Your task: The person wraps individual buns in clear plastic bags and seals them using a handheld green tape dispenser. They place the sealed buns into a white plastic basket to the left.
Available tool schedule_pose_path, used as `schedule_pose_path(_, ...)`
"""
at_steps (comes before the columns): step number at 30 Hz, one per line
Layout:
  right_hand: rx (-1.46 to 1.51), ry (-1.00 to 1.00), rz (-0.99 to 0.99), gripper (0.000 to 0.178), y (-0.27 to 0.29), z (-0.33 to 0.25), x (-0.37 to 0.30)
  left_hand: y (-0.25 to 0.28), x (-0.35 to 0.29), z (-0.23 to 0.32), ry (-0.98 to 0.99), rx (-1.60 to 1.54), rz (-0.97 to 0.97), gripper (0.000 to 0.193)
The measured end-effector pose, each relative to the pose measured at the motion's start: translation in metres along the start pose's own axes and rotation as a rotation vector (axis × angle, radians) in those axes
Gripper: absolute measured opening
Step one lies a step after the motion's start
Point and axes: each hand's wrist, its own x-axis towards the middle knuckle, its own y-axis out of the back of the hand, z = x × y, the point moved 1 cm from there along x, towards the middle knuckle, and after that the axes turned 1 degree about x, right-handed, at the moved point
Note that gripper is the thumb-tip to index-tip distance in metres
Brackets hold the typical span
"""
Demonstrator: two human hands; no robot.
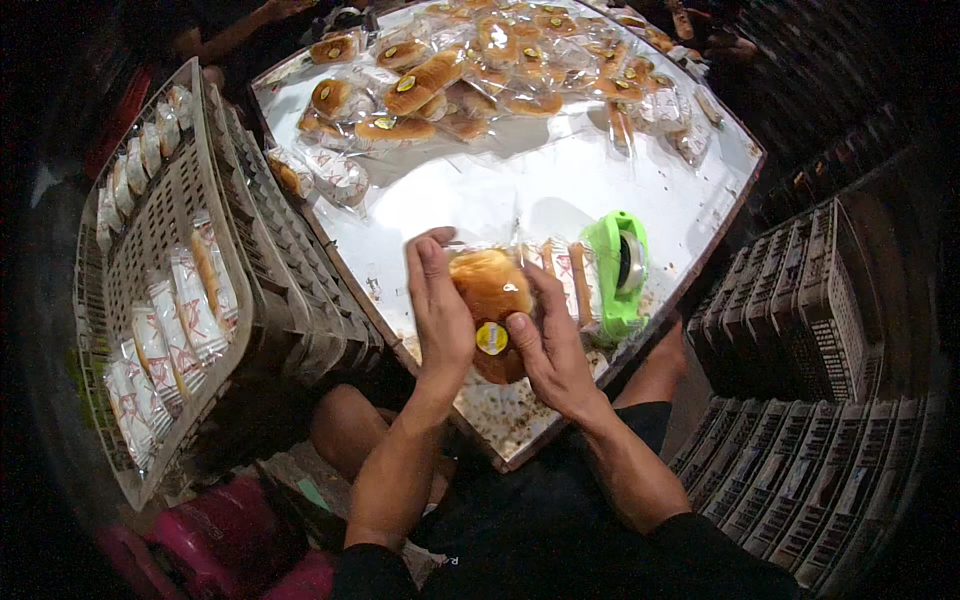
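Observation:
A golden-brown bread roll [492, 285] in a clear wrapper with a round yellow sticker is held between my two hands over the near part of the white table [420, 195]. My left hand [443, 315] presses along its left side, fingers fairly straight. On the other side, my right hand [556, 345] grips it, the thumb lying on top beside the sticker. Just beyond my right fingers lie several wrapped breads [560, 262] in a row, partly hidden by that hand. A green tape dispenser [610, 280] with a tape roll stands to their right.
A heap of wrapped bread rolls [470, 90] covers the table's far end. At left, a plastic crate [130, 260] holds rows of wrapped breads. More crates [780, 300] stand at right. A pink plastic object [230, 540] is at lower left. Other people's arms [235, 35] show at the far edge.

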Motion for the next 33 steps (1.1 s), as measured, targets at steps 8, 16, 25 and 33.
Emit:
schedule_pose_path(8,-0.141,0.245,0.27,0.013,0.042,-0.05,-0.003,0.0,-0.041,0.019,-0.461,0.131,-0.109,0.018)
schedule_pose_path(16,-0.194,0.077,0.485,0.01,0.04,-0.019,-0.007,-0.004,-0.054,0.021,-0.425,0.098,0.071,0.016)
schedule_pose_path(25,0.453,0.006,0.396,0.01,0.019,-0.02,0.008,-0.019,-0.033,-0.001,-0.266,-0.148,0.1,0.022)
schedule_pose_path(33,0.66,0.043,0.278,0.013,0.014,-0.03,0.005,0.002,-0.028,0.011,0.086,-0.144,-0.303,0.025)
